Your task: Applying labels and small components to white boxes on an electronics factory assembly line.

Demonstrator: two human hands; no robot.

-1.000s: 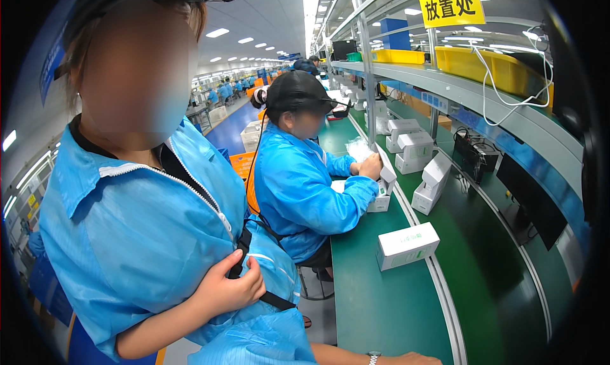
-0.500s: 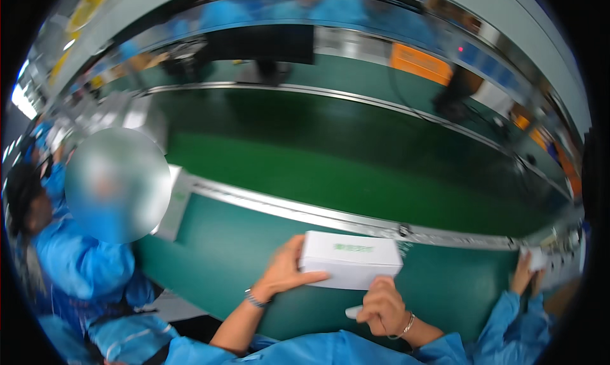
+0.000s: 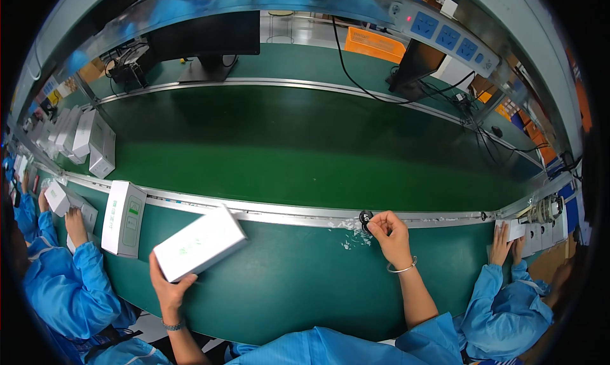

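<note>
My left hand [image 3: 168, 293] grips the near left end of a white carton [image 3: 200, 243] with green print, holding it tilted over the green table. My right hand [image 3: 392, 239] is at the table's far edge, thumb and forefinger pinched at a small black round thing [image 3: 365, 220] with a pale mark. What exactly this round thing is I cannot make out. Small whitish scraps [image 3: 348, 226] lie around it, on the metal rail and the tabletop. Another white carton [image 3: 124, 219] with green print stands to the left, close to the rail.
A green conveyor belt [image 3: 286, 155] runs beyond the metal rail [image 3: 298, 213], with several white cartons [image 3: 95, 142] at its left. Co-workers in blue handle white boxes at left [image 3: 60, 196] and right [image 3: 509, 229]. A monitor [image 3: 210, 37] and power strip [image 3: 448, 37] are farther off.
My left hand has carried the carton left and tilted it. My right hand has moved away from the carton to the black round thing; the small white item it held is out of sight.
</note>
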